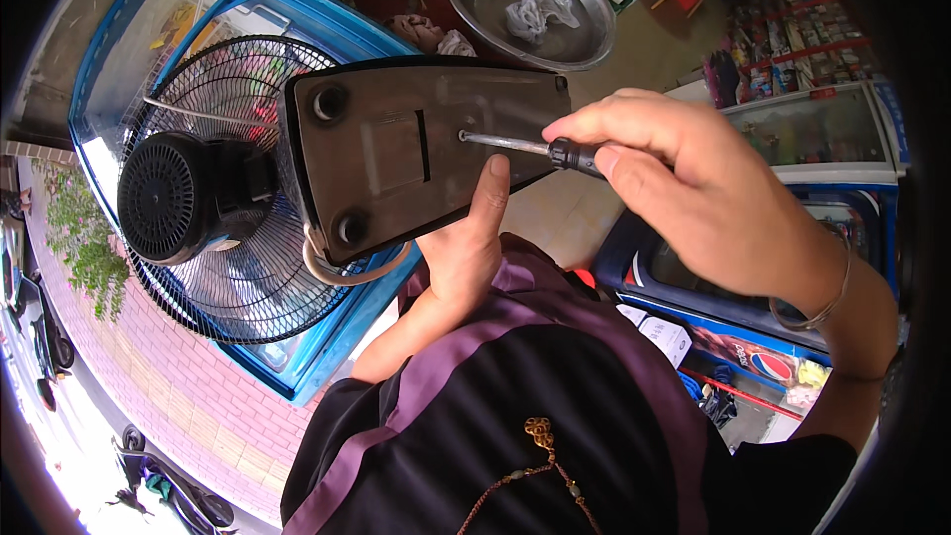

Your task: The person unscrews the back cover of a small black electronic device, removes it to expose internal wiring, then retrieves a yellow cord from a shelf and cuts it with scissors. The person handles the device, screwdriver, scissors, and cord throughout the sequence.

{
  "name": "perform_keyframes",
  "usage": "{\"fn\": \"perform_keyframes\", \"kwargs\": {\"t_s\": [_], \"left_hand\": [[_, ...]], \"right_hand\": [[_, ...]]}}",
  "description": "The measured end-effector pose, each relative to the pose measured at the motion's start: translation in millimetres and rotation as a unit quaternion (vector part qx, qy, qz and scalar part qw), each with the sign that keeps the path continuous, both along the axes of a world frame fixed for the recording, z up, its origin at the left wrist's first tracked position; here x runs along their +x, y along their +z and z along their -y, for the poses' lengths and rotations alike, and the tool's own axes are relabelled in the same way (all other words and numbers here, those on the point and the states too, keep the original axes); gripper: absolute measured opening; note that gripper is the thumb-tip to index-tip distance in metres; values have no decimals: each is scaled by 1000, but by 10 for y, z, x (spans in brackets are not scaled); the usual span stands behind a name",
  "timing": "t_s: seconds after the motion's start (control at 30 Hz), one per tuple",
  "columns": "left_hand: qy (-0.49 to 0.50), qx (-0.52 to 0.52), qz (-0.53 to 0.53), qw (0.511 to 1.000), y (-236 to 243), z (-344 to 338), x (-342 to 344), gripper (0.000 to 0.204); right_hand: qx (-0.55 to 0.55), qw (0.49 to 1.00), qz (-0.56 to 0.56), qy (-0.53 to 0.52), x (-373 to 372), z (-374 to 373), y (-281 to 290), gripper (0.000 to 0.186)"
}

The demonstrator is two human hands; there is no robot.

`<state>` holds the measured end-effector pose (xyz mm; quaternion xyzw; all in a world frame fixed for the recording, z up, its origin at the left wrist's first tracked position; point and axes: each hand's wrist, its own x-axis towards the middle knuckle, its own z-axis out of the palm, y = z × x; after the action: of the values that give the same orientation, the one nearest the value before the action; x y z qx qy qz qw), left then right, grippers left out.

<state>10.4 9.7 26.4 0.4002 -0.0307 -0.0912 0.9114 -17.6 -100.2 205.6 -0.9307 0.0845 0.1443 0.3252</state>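
An electric fan (158,200) lies tipped over, its black motor housing and wire cage at the left. Its dark, flat base (381,208) faces up toward me, with round feet and a slot in it. My left hand (464,253) holds the base from below, thumb on its near edge. In my right hand (684,154) is a screwdriver (510,143), gripped by its black handle. The shaft's tip meets a small screw hole near the middle of the base. A pale power cord (352,279) loops out beside the base.
Beneath the fan is a blue-framed, glass-topped freezer (307,376). A metal basin (475,15) with a crumpled plastic bag stands at the far side. Another blue freezer (634,253) is at the right, below stocked shelves (807,35). Brick paving (198,376) lies at the left.
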Motion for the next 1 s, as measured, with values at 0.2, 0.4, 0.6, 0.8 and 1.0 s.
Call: {"fn": "perform_keyframes", "kwargs": {"t_s": [0.2,0.4,0.6,0.8,1.0], "left_hand": [[-4,19,27,999,-19,-17,-4,38],[-3,44,34,998,-21,-16,7,38],[-15,72,68,995,-119,-20,51,42],[-28,28,22,999,-70,2,7,42],[-11,44,54,997,-49,-44,28,44]], "right_hand": [[178,973,-44,-141,-22,33,-67,28],[-3,998,-37,-47,117,57,-41,40],[-369,822,279,332,10,177,-184,23],[-375,764,342,398,72,317,-251,28],[30,999,15,26,54,160,-108,18]]}}
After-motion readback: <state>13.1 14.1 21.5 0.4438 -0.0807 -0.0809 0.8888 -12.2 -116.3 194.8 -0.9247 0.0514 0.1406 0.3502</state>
